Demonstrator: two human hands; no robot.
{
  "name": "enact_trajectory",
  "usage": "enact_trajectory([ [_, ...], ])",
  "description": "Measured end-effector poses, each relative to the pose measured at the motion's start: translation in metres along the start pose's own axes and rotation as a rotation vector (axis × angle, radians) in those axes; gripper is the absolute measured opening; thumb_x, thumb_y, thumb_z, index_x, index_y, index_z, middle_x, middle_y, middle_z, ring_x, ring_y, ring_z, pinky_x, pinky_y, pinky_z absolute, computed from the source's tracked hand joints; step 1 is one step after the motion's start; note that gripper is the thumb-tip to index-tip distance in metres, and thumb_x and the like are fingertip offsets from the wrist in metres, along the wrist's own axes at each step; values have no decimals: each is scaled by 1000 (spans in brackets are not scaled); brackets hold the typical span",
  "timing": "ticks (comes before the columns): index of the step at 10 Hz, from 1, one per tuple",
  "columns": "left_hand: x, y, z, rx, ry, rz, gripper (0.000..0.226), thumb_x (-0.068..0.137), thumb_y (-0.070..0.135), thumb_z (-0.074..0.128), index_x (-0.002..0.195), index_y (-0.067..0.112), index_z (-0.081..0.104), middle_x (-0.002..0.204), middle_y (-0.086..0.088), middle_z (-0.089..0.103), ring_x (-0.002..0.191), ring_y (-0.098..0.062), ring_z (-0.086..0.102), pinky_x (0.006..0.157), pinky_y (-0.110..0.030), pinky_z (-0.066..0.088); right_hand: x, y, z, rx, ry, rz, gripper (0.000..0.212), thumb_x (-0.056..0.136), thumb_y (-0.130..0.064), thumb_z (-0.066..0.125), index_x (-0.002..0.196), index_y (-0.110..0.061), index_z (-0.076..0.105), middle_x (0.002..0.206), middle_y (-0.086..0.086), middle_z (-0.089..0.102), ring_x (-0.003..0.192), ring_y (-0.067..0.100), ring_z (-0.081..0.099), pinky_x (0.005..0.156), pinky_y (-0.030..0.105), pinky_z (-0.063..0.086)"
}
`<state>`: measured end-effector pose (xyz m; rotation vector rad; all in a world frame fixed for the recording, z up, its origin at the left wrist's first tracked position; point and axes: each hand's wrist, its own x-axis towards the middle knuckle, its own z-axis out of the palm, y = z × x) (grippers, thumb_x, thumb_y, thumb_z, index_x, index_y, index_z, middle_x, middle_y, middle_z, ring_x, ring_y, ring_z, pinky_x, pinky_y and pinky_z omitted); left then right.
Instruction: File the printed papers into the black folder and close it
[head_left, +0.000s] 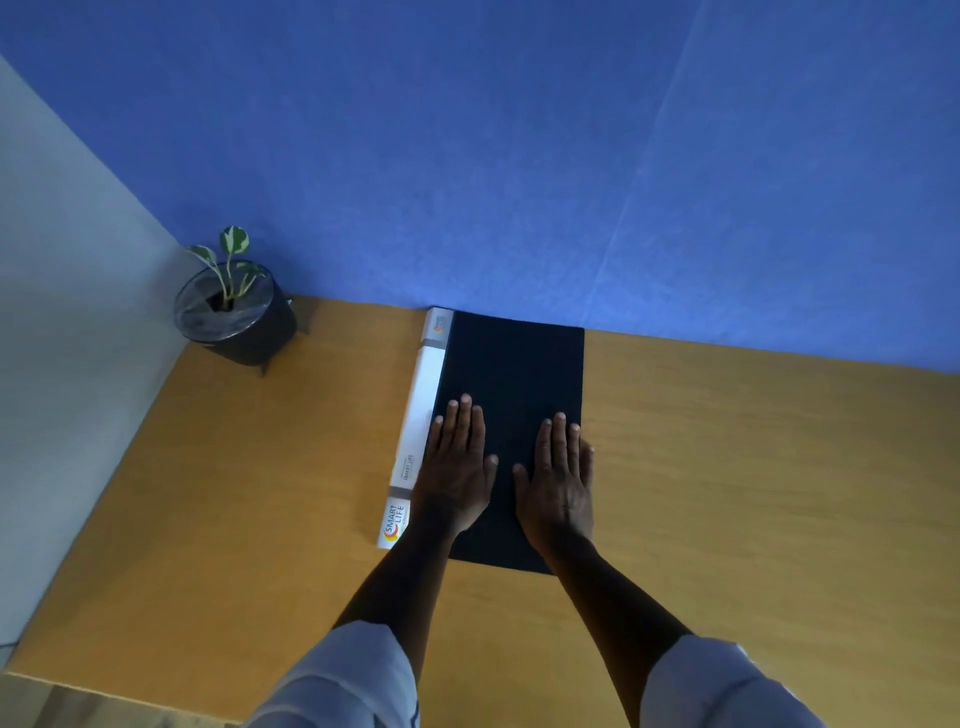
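Note:
The black folder (514, 364) lies shut and flat on the wooden table (753, 493), its far end against the blue wall. Its white spine label (418, 415) runs along the left side. My left hand (457, 467) rests palm down on the cover near the spine, fingers apart. Beside it, my right hand (558, 483) lies flat on the cover by the right edge. Neither hand holds anything. No printed papers show in view.
A small potted plant (236, 306) in a dark pot stands at the table's far left corner. The blue wall (571, 156) bounds the table's far side and a pale wall (57, 338) its left.

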<state>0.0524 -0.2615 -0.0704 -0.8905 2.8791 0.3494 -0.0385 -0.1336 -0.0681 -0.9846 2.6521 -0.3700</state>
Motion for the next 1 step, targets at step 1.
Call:
enact_trajectory([
  [1,0,9,-12,-25,69,-11,73,101,44,18,160,4,3,168,-17,-4,156,-28,-6,127,-44,10,-6,3,-18,13,-1,-18,76,106,-41,33,153,-16,-20,162,4,-26,154,23,-18,124,40,-10],
])
